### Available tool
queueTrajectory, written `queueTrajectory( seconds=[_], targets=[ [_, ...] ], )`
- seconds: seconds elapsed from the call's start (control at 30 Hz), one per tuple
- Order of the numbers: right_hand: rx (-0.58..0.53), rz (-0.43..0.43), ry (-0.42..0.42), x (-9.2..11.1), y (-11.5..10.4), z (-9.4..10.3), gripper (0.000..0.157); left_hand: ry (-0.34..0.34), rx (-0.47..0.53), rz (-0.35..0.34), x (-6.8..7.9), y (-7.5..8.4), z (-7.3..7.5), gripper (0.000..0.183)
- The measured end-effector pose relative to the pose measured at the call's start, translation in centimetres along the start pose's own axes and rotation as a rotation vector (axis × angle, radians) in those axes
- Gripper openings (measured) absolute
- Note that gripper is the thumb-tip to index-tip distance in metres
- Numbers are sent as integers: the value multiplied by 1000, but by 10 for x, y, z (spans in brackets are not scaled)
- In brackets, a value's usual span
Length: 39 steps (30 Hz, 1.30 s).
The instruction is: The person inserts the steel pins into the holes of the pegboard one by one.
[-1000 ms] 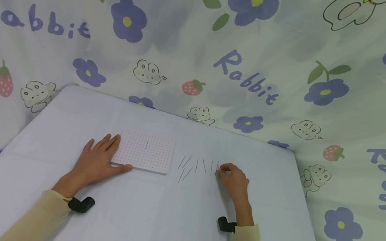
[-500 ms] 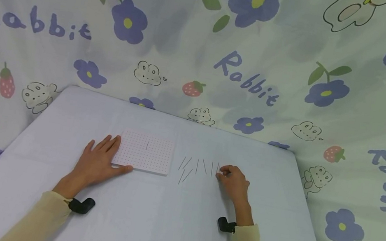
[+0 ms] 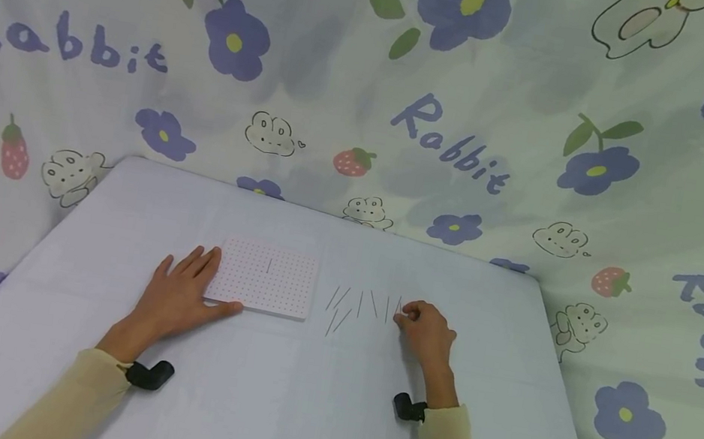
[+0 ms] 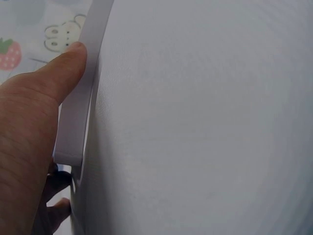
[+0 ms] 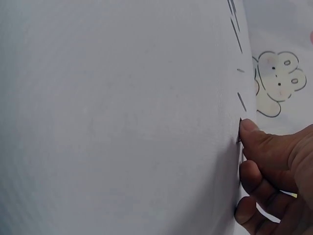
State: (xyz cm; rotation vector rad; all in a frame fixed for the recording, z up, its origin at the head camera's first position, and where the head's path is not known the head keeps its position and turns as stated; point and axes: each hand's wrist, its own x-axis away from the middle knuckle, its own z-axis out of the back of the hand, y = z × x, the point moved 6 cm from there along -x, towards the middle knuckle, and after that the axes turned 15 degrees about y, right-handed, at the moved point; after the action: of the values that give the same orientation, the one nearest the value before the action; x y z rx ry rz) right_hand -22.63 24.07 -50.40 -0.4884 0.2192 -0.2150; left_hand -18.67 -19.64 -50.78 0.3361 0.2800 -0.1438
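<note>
White board [image 3: 283,291], head view: left hand [image 3: 173,291] spread against its edge, right hand [image 3: 427,331] curled at a thin stick [image 3: 399,305] on the table [image 3: 310,410]. Left wrist: board feels rigid, presumably. Right wrist: stick likely light, slippery; pinch mid-length. Whether gripped, cannot tell.

Head camera looks down across the table [image 3: 270,404]. Wrist cameras [image 3: 150,374] skim close, the right apparently sharing its far edge [image 3: 312,211].

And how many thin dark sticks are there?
At least 9: one stick on the white board; five sticks in a row on the table; two sticks below them in the head view; at least one at the right hand, whose fingers may hide more.
</note>
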Motion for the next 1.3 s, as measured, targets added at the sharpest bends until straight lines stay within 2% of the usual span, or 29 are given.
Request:
queueTrajectory(
  seconds=[0.9, 1.3],
  targets=[
    [23, -5, 24, 0, -2, 4, 16, 12, -10, -8, -1, -1, -3, 117],
    [87, 23, 27, 1, -4, 1, 16, 4, -4, -7, 0, -1, -3, 118]
  ],
)
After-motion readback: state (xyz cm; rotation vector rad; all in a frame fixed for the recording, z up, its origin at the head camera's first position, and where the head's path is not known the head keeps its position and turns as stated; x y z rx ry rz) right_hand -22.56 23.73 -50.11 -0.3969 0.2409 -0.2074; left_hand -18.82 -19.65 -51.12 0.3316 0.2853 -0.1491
